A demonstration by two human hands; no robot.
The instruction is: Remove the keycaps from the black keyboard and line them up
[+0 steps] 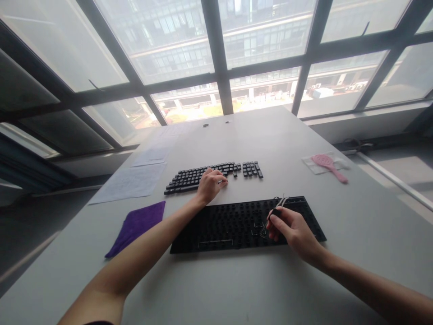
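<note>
A black keyboard base (pixel 237 223) with its keycaps removed lies on the grey table in front of me. Behind it the loose black keycaps (pixel 189 177) are laid out in keyboard order. My left hand (pixel 210 185) reaches over those keycaps, fingers curled down onto a keycap near the right end of the main block. My right hand (pixel 291 229) hovers over the right part of the keyboard base, closed around a thin wire keycap puller (pixel 275 210) with a black handle.
A purple cloth (pixel 137 225) lies left of the keyboard base. Paper sheets (pixel 130 180) sit at the left rear. A pink brush (pixel 328 166) on a clear packet lies at the right. The table (pixel 237 280) ends at large windows.
</note>
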